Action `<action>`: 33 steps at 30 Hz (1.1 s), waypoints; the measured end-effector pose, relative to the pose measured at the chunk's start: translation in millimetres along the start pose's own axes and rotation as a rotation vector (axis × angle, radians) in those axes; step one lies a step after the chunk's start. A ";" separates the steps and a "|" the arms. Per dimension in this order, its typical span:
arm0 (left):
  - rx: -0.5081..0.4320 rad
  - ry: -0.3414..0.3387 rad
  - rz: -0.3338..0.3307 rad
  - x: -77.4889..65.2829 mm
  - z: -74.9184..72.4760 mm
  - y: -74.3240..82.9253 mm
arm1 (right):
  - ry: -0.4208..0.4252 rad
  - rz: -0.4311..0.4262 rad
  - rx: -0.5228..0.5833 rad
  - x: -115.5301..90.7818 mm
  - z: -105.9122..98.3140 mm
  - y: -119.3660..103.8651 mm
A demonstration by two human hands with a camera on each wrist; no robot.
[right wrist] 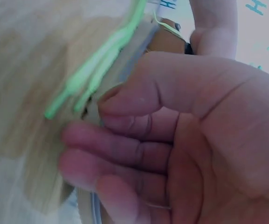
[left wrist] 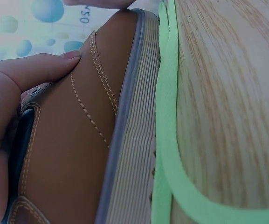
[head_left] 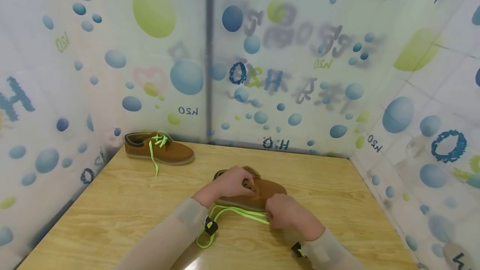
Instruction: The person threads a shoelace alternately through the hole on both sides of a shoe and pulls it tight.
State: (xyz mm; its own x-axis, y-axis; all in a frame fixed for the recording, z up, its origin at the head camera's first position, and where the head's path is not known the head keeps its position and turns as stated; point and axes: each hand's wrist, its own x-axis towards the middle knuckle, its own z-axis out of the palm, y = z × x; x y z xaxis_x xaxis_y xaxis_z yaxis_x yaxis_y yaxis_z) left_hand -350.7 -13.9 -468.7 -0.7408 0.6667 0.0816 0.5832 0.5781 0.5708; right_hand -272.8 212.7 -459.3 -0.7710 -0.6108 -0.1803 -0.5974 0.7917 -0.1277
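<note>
A brown leather shoe (head_left: 273,188) with no lace in its eyelets lies at mid-table, its toe to the right. My left hand (head_left: 233,181) grips it at the opening, the thumb on the upper beside the eyelets in the left wrist view. Along the near side of the sole runs a neon green shoelace (head_left: 240,211), doubled and loose on the table. By the toe is my right hand (head_left: 283,211). The right wrist view shows its fingers loosely curled with nothing between them, close beside the two lace ends (right wrist: 85,88).
A matching brown shoe (head_left: 178,151), laced in neon green, stands at the table's back left corner. Patterned panels (head_left: 300,74) enclose the wooden table (head_left: 318,178) at the back and both sides.
</note>
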 end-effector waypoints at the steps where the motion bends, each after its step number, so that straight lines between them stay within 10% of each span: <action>1: 0.000 0.001 0.000 -0.1 0.0 0.0 | 0.003 0.007 0.010 -0.3 -1.0 0.4; 16: 0.005 0.000 0.010 -5.7 -2.0 4.2 | -0.057 0.010 -0.027 -0.1 4.5 -9.8; 33: 0.015 0.006 -0.012 -2.0 -1.5 4.4 | 0.053 -0.259 0.575 -14.5 -32.5 35.6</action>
State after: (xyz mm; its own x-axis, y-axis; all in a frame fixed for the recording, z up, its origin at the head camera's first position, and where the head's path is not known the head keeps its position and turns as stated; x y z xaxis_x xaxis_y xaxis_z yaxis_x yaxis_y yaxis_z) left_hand -347.1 -13.4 -465.1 -0.7500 0.6567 0.0797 0.5790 0.5934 0.5592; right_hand -290.0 249.4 -429.6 -0.6361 -0.7711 -0.0269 -0.5628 0.4876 -0.6674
